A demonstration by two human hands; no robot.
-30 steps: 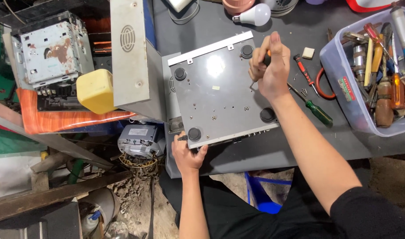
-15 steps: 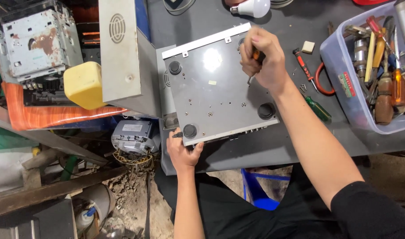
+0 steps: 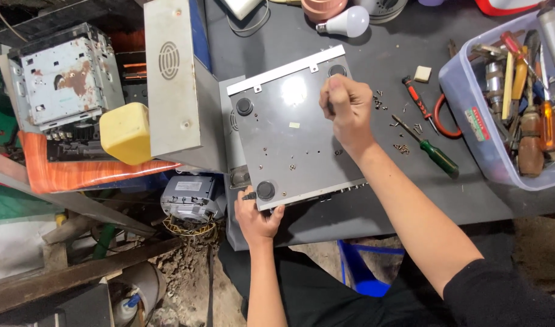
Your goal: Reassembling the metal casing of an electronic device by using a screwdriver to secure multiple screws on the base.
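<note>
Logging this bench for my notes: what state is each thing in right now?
Grey metal device case: lying feet-up on the dark table, one corner over the edge.
Left hand: gripping the case's near corner.
Right hand: fisted on top of the case.
Green-handled screwdriver: lying loose.
White light bulb: unlit, on its side.
Clear plastic tool tub: open, full.

A repair workshop is showing here: a tub of screwdrivers [image 3: 520,103] sitting on the tabletop [image 3: 386,206], gutted metal chassis [image 3: 65,79] lying around.
</note>
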